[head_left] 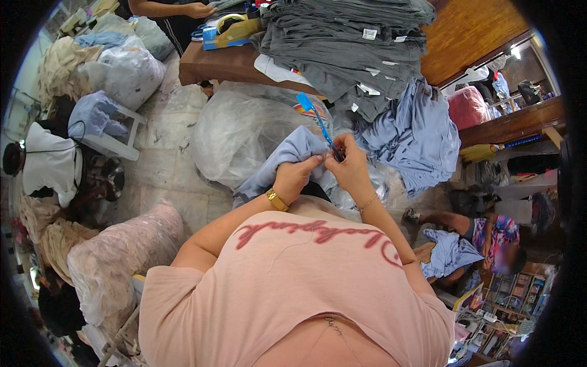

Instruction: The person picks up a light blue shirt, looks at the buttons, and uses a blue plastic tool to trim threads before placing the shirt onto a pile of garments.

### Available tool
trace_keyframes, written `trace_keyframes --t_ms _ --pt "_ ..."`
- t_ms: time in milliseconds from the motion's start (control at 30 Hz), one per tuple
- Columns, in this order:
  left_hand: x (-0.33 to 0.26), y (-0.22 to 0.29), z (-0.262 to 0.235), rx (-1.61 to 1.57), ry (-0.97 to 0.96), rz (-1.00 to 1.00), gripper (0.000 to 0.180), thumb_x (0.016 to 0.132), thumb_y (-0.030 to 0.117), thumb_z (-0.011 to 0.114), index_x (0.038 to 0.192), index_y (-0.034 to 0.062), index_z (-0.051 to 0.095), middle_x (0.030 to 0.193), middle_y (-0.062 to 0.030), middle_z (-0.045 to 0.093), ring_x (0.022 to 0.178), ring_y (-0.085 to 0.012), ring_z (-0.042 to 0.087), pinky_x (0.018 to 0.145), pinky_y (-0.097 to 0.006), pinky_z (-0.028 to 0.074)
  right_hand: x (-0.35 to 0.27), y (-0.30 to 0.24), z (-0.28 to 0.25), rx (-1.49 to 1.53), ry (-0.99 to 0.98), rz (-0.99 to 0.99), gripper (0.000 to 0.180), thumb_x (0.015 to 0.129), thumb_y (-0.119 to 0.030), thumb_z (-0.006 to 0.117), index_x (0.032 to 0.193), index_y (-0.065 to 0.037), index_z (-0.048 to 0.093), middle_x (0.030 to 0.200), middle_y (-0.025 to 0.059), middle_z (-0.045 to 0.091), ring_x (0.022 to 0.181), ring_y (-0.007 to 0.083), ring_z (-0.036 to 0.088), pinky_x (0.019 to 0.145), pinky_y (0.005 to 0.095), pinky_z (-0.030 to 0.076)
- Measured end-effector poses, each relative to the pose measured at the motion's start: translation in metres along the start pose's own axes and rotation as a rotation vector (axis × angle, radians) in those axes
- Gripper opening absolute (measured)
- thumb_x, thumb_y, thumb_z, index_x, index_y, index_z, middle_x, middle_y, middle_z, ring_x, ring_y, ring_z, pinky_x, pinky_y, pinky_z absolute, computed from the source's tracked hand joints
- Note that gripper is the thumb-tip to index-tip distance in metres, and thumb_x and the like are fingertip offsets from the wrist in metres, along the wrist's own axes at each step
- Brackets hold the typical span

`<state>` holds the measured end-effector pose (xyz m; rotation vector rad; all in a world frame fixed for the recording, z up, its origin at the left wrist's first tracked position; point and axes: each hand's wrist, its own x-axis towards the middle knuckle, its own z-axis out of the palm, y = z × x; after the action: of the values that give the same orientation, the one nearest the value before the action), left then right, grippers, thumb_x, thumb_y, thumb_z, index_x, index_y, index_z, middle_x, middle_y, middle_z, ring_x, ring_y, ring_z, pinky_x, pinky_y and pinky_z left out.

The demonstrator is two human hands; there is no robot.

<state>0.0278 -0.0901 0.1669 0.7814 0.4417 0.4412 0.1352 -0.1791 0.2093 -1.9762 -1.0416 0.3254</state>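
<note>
Left hand (294,178): closed, pinching light-blue cloth (282,153)
Right hand (350,167): curled round slim blue tool (322,125)
Tool's axis: slants forward-left, broad end foremost
Half-hidden: its gripped end

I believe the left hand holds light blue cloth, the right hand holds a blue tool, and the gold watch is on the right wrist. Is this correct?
Not quite: in the head view, the gold watch is on the left wrist. The left hand does hold light blue cloth and the right hand the blue tool.
</note>
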Motion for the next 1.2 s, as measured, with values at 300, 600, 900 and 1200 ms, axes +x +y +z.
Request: trace_keyframes --t_ms 300,600,900,1200 --pt "-0.001 0.009 0.002 0.044 0.031 -0.064 0.018 0.078 0.011 0.062 0.092 -0.0013 0.063 0.086 -0.0019 0.062 0.075 -0.0085 0.056 0.067 -0.020 0.043 0.004 -0.004 -0.002 -0.051 -0.016 -0.044 0.029 0.070 -0.009 0.062 0.093 -0.001 0.046 0.069 0.0137 0.055 0.062 0.0238 0.057 0.057 0.0322 0.045" --pt "0.005 0.005 0.001 -0.059 -0.003 -0.020 0.021 0.078 0.011 0.063 0.096 -0.0001 0.060 0.087 -0.0013 0.061 0.074 -0.0084 0.055 0.066 -0.021 0.043 0.008 0.014 0.002 0.150 0.045 0.000 0.028 0.073 -0.009 0.061 0.099 0.000 0.054 0.073 0.0118 0.059 0.061 0.0156 0.055 0.057 0.0274 0.044" --pt "0.012 0.003 -0.004 -0.188 0.144 -0.102 0.018 0.082 0.021 0.061 0.090 0.0052 0.059 0.083 -0.0010 0.061 0.070 -0.0094 0.055 0.061 -0.023 0.043 -0.004 0.008 0.008 0.143 0.144 0.057 0.013 0.076 -0.009 0.064 0.086 -0.001 0.063 0.073 0.0069 0.062 0.062 0.0099 0.054 0.057 0.0238 0.043" --pt "0.012 -0.002 -0.006 -0.176 0.144 -0.072 0.021 0.084 0.022 0.060 0.094 0.0034 0.058 0.086 -0.0025 0.061 0.073 -0.0103 0.056 0.064 -0.023 0.044 -0.008 0.012 0.019 0.151 0.261 -0.028 0.011 0.073 -0.009 0.067 0.080 -0.001 0.063 0.070 0.0081 0.060 0.060 0.0134 0.053 0.055 0.0257 0.040"
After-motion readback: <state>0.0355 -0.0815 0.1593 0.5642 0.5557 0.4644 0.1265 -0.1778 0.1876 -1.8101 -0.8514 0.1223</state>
